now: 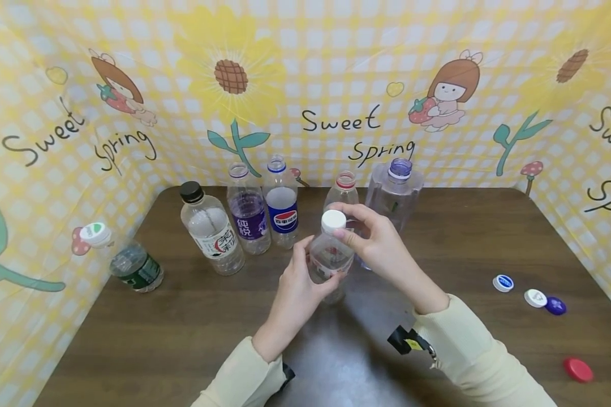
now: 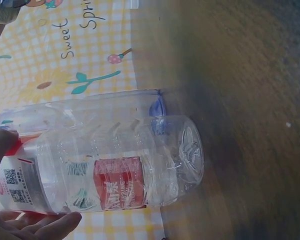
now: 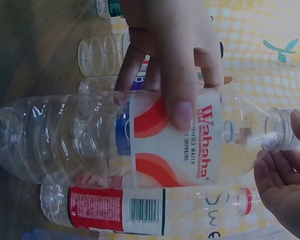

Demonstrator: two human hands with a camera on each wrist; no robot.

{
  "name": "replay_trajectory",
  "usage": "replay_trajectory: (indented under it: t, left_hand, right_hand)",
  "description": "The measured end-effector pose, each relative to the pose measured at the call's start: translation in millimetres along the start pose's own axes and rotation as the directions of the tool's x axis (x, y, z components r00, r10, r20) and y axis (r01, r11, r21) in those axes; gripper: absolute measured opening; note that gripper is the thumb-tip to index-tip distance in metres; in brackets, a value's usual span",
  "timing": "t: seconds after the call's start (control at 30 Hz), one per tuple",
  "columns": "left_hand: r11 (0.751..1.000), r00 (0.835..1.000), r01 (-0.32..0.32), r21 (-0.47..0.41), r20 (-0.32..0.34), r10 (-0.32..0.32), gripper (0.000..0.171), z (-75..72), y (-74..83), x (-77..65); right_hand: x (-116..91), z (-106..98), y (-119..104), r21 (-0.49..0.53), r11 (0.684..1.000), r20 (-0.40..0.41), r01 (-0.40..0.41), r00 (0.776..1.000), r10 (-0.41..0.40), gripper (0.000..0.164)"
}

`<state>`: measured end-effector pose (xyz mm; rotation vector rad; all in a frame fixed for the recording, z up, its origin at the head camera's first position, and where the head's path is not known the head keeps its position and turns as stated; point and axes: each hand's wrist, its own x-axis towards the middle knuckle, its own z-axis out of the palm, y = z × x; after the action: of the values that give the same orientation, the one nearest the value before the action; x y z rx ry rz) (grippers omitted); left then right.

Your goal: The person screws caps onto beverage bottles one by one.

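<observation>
A clear plastic water bottle (image 1: 331, 254) with a red and white Wahaha label (image 3: 177, 137) stands upright in front of the body, a white cap (image 1: 333, 220) at its neck. My left hand (image 1: 302, 282) grips it round the label, thumb on one side and fingers on the other. Up at the neck, my right hand (image 1: 379, 243) pinches the cap between thumb and forefinger. Close behind is a clear bottle with a red neck ring (image 1: 345, 181), its red label (image 2: 119, 183) seen in the left wrist view and its lower part hidden in the head view.
A large purple-tinted bottle (image 1: 392, 195) stands behind my right hand. Leftward are a Pepsi bottle (image 1: 283, 212), a purple-label bottle (image 1: 249, 217), a black-capped bottle (image 1: 214, 237) and a tilted green-label bottle (image 1: 140, 268). Loose caps lie right, including a red cap (image 1: 579, 369) and purple cap (image 1: 556, 306).
</observation>
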<state>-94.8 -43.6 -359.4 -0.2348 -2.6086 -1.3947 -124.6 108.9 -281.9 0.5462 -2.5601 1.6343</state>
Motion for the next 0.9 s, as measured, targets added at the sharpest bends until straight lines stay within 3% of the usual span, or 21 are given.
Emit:
replay_trajectory:
  t: [0.23, 0.43, 0.67, 0.8, 0.9]
  left_hand:
    - [0.997, 0.997, -0.051, 0.054, -0.053, 0.054, 0.074, 1.2, 0.7, -2.1]
    - [0.996, 0.997, -0.034, 0.083, -0.065, 0.040, 0.078, -7.3, 2.6, -7.0]
    - [0.993, 0.994, 0.031, 0.118, -0.108, -0.019, 0.082, -32.3, 1.1, -13.1]
    - [0.991, 0.984, 0.009, 0.132, -0.177, 0.015, 0.086, -51.7, -1.2, -18.9]
    - [0.994, 0.971, -0.004, 0.110, -0.239, 0.030, 0.088, -69.6, -2.9, -24.5]
  right_hand:
    - [-3.1, -3.1, 1.2, -0.113, 0.992, 0.008, 0.049, 0.999, -0.049, 0.044]
    - [-13.1, -12.1, 7.0, -0.201, 0.978, -0.015, 0.052, 0.998, -0.056, 0.043]
    - [-28.3, -26.9, 22.0, -0.232, 0.967, -0.099, 0.103, 0.987, -0.129, 0.031]
    - [-39.3, -39.3, 33.0, -0.211, 0.967, -0.196, 0.140, 0.963, -0.183, 0.021]
    - [-47.8, -50.7, 42.0, -0.159, 0.978, -0.274, 0.137, 0.945, -0.177, 0.016]
